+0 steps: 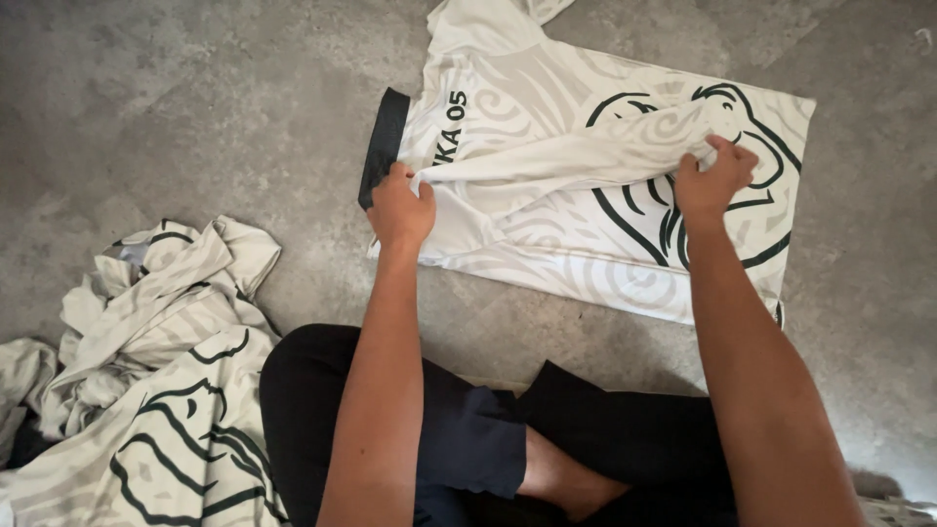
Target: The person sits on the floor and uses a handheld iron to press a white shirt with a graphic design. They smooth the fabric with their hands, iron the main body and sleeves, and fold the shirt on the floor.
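Left hand: the left hand [400,207] is closing tight on the near edge of a white jersey [547,107], fingers curled under and knuckles up, pinching the cloth just beside the dark collar band [383,144].
Right hand: the right hand [715,181] is gripping the other end of the same raised fold, fingers bunched and thumb pressing in, so no open palm is showing.
Fold: a long ridge of fabric [576,156] is stretching between the two hands, lifting a little off the rest of the shirt.
Jersey: it is lying flat on the floor in front of the person, spread sideways, white with pale grey swirls and bold dark green curved lines at the right end; one sleeve is pointing away toward the top edge of the view.
Pile: a heap of crumpled shirts [156,381] in the same white and dark green print is sitting at the person's left, well apart from both hands.
Person: they are sitting cross-legged in dark shorts [468,429], forearms reaching forward over the knees.
Floor: a mottled grey concrete floor [176,98] is carrying everything.
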